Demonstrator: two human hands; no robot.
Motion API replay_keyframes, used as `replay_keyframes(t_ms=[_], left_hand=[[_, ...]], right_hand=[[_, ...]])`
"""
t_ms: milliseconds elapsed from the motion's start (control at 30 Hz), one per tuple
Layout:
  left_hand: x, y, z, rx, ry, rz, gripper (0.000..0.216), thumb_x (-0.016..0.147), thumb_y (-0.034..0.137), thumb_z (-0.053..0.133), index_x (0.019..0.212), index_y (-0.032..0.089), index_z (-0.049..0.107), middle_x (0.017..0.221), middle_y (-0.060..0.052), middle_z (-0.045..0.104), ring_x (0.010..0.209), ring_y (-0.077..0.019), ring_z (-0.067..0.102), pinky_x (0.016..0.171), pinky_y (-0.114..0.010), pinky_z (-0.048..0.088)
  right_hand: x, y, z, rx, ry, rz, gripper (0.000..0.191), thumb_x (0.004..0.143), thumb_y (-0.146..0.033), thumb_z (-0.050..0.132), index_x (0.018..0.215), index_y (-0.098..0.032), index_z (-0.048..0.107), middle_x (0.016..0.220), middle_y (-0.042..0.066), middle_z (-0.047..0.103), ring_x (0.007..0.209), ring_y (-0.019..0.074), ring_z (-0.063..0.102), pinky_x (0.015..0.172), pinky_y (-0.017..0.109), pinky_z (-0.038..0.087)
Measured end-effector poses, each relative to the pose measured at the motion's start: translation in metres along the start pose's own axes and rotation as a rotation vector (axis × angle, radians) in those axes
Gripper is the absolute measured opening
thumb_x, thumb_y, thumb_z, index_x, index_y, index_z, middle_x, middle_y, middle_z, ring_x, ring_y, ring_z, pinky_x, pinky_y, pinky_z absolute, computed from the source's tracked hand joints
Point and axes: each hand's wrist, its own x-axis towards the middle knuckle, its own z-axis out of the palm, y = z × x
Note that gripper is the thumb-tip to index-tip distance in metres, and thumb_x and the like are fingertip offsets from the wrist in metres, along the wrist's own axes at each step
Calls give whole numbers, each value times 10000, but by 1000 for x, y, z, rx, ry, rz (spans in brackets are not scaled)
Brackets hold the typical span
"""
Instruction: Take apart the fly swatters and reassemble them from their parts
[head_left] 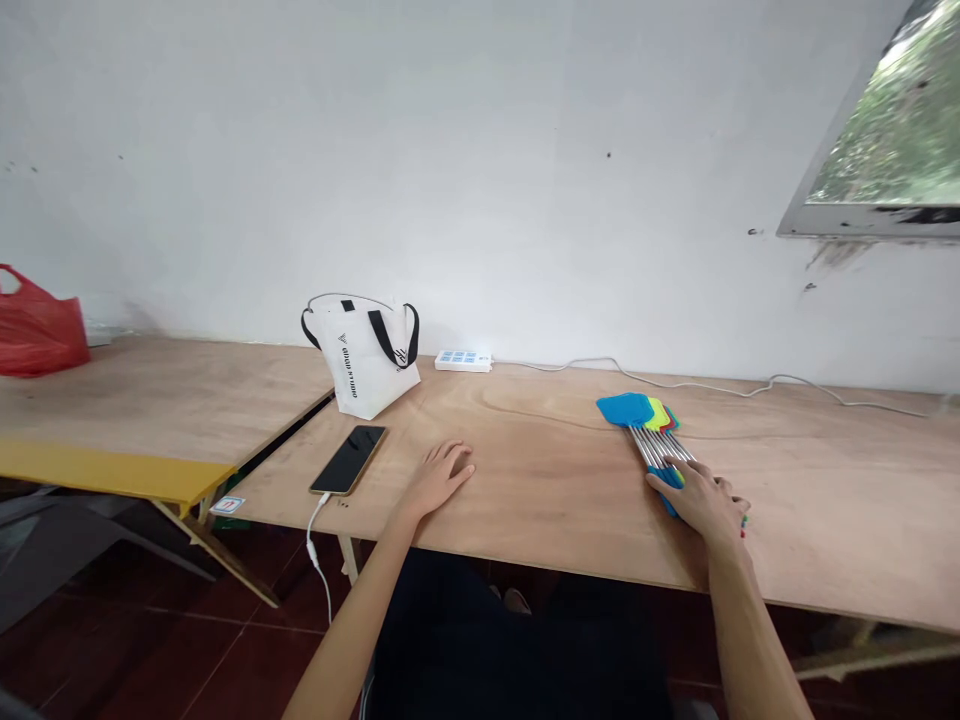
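Observation:
A row of fly swatters [626, 409] lies on the wooden table to the right, with overlapping blue, yellow, red and green heads and slim metal shafts. My right hand [705, 500] is closed over their coloured handles from above, thumb at the left edge and fingers across toward the right. Most of the handles are hidden under this hand. My left hand [442, 475] rests on the bare tabletop, fingers loosely bent and apart, holding nothing. To its left lies a dark-screened phone [349, 460] with a white charging cable [311, 545] plugged in.
A white bag [364, 365] with black handles stands behind the phone. Against the wall sit a power strip [463, 360] and its cord [660, 381]. A gap separates my table [555, 500] from another at left, bearing a red plastic bag [41, 325].

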Motion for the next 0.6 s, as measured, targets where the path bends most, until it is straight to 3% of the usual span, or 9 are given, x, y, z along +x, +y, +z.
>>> replay_keyframes(t_ms=[333, 600], left_hand=[[2, -6, 4, 4, 27, 25, 355, 1006, 479, 462, 1271, 272, 577, 1432, -69, 549, 1346, -281, 487, 1145, -465, 380], [5, -11, 7, 11, 31, 33, 371, 1006, 498, 449, 1264, 266, 578, 1426, -70, 548, 1352, -276, 480, 1160, -461, 352]], right_hand=[[1, -6, -10, -12, -51, 40, 653, 853, -713, 426, 1432, -428, 528, 1571, 42, 441, 1339, 425, 458, 1052, 683, 320], [31, -25, -18, 14, -120, 18, 621, 859, -650, 491, 1424, -402, 556, 1547, 80, 460, 1323, 445, 478, 1028, 682, 357]])
